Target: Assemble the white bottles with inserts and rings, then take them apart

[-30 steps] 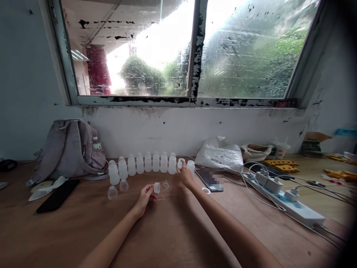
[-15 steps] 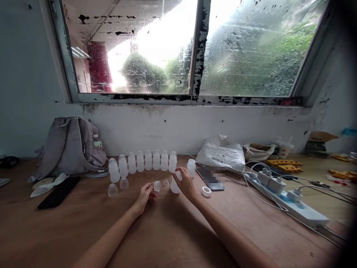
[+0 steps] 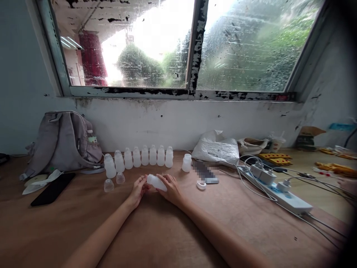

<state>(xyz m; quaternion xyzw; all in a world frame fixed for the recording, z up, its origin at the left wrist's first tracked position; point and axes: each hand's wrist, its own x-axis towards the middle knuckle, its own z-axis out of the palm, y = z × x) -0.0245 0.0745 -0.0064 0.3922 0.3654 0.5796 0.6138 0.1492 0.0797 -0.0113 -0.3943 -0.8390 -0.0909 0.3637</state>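
A small frosted baby bottle [image 3: 157, 182] lies tilted between my hands above the table, its mouth end toward the left. My right hand [image 3: 172, 189] is closed around its body. At the mouth end, my left hand [image 3: 137, 190] pinches a white screw ring, which is largely hidden by the fingers. Behind them stands a row of several capped baby bottles [image 3: 144, 155]. An uncapped bottle [image 3: 186, 163] stands upright to the right. Two clear dome caps [image 3: 108, 185] sit at the left, and a loose white ring [image 3: 201, 185] lies at the right.
A grey backpack [image 3: 65, 141] leans on the wall at left, near a black phone [image 3: 52, 189]. At right are another phone [image 3: 206, 172], a silver mailer bag [image 3: 216, 148], and a white power strip [image 3: 281, 193] with trailing cables. Yellow parts [image 3: 276, 159] lie beyond.
My right hand has lifted the bottle from the table, tipped it and brought it left to my left hand. The view has shifted slightly.
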